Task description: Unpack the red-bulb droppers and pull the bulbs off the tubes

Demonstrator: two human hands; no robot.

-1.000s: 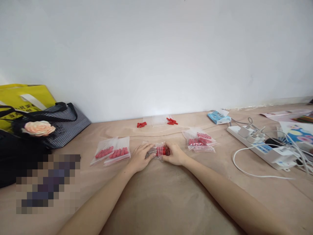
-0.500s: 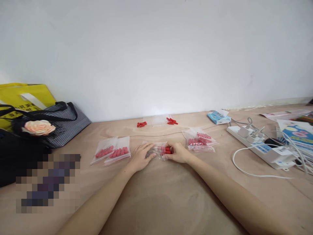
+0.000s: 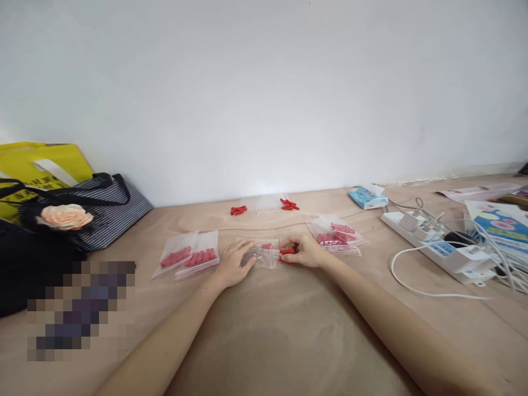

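Observation:
A clear zip bag (image 3: 269,259) lies flat on the table in front of me, with a bit of red showing inside near its right end. My left hand (image 3: 236,263) holds its left end, fingers over the top and thumb along the near side. Just past the bag's right edge, my right hand (image 3: 303,251) pinches small red tube-shaped pieces (image 3: 287,254); its fingers partly hide them, so I cannot tell how many. Filled zip bags of red pieces (image 3: 201,256) lie left of my left hand, and more filled bags (image 3: 336,237) lie beyond my right hand.
Two loose red piles (image 3: 238,210) (image 3: 290,204) flank flat clear bags (image 3: 267,203) by the wall. Rightward are a blue tissue pack (image 3: 368,198), a white power strip (image 3: 437,245) with cables and a printed booklet (image 3: 501,228). Yellow (image 3: 53,165) and striped bags (image 3: 111,212) stand left.
My right hand has shifted slightly right, and the red pieces in its fingers now show beyond the bag's edge. My left hand has slid a little left, leaving more of the bag visible.

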